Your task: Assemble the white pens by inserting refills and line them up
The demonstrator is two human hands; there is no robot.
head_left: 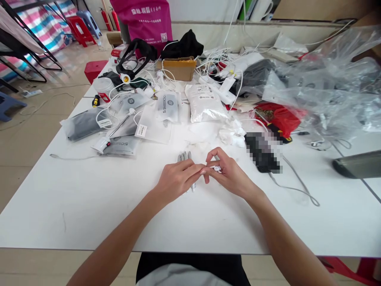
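Pinching a small white plug (pixel 217 169) in right hand (pixel 230 173), left hand (pixel 178 178) over grey bundle (pixel 184 156)

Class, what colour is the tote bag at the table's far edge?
Magenta tote bag with white lettering; shows best in the head view.
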